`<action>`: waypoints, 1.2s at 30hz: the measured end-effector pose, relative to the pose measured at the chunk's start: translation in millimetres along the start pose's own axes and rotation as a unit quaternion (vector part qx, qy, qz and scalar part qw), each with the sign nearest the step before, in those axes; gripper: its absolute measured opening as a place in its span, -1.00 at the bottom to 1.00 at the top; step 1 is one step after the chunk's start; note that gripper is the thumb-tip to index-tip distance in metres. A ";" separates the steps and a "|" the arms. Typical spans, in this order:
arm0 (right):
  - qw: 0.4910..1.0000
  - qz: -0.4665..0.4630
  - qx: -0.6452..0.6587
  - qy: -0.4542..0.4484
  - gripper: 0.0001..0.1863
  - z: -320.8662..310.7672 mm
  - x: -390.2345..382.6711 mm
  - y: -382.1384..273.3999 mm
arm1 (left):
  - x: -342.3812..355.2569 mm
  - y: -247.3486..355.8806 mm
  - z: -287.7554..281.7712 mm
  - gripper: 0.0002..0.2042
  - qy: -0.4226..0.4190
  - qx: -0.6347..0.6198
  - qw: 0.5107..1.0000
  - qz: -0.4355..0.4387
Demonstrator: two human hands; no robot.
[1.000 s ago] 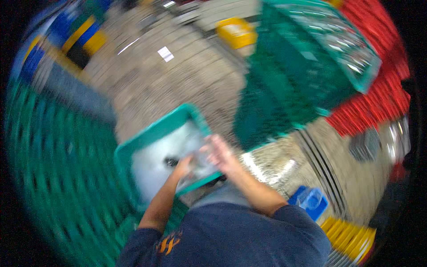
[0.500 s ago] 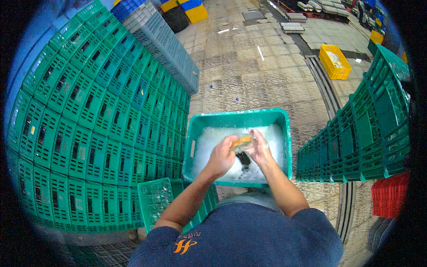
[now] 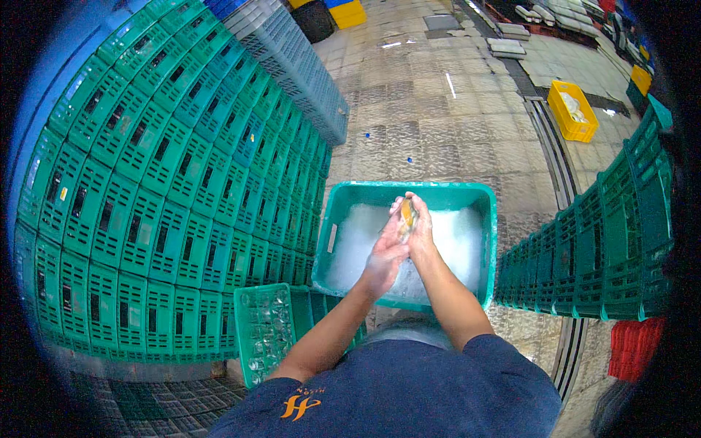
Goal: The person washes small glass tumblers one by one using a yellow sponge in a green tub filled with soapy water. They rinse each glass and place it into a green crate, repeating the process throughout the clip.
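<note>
Above a green tub [image 3: 491, 252] of white suds, my hands are pressed together around a yellow sponge [image 3: 406, 212]. My left hand [image 3: 387, 254] closes on it from the left, its fingers pointing up and away from me. From the right, my right hand [image 3: 422, 228] wraps the other side. Something pale and shiny shows beside the sponge between the palms; the fingers hide most of it, and I cannot make out its kind.
Green crates [image 3: 157, 197] are stacked high on the left, with grey crates [image 3: 307, 73] behind. A green crate [image 3: 264, 332] holding clear, glass-like pieces stands at lower left. More green crates [image 3: 584, 241] rise on the right. A yellow crate [image 3: 573, 113] sits farther off.
My hands have come closer together and turned upward, and the yellow sponge went from lying crosswise to upright between them. The dark patch in the suds below no longer shows. The view has shifted slightly.
</note>
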State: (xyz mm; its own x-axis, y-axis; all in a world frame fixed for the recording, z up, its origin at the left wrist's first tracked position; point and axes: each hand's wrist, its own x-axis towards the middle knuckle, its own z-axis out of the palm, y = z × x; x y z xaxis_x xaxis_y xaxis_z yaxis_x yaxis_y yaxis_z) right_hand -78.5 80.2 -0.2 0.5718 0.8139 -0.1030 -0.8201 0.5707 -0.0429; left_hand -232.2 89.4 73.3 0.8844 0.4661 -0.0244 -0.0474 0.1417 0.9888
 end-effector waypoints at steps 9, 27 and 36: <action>0.997 0.030 -0.046 0.062 -0.74 37.1 7.6 -4.8 | 16.1 -7.5 -0.2 -0.16 0.007 -0.083 0.996 -0.010; 0.886 0.039 -0.462 0.000 -0.36 -21.3 -56.4 12.0 | 71.0 -21.8 -50.2 -0.72 0.223 0.356 0.907 -0.027; 0.951 -0.019 -0.275 0.140 -0.34 -30.6 -47.8 19.9 | 47.7 -31.5 1.2 -0.81 0.197 0.536 0.783 0.245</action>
State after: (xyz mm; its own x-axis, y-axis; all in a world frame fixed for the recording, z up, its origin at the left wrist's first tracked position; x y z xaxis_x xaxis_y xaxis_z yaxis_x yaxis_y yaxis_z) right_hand -122.9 49.3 -26.6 0.6356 0.6886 -0.3490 -0.7317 0.3933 -0.5567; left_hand -187.9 106.1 41.1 0.6593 0.4985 0.5629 0.2677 -0.8552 0.4438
